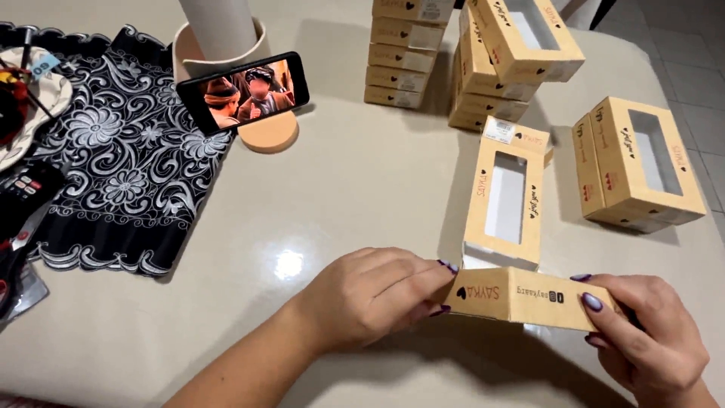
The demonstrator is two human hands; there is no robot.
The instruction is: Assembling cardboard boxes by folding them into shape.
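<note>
At the far left edge, a patterned plate and a dark remote control lie on a black cloth with white floral embroidery. Just right of the cloth, a smartphone leans sideways in a round peach-coloured stand, its screen lit.

In the near middle, the left hand is curled over the left end of a flat kraft-cardboard window box, its fingers pinching the end panel. The right hand grasps that panel's right end, thumb on top. The box lies on the glossy beige table with its window facing up and its near end lifted into the hands.

To fold this end well, it seems best to keep both grips level so the panel creases straight along its score. The thumbs should press close to the corners, and the side tabs should tuck inside before the flap closes, without crushing the window edge.

Farther back stand a neat stack of folded boxes and a looser pile. At the right lies a pair of finished boxes.
</note>
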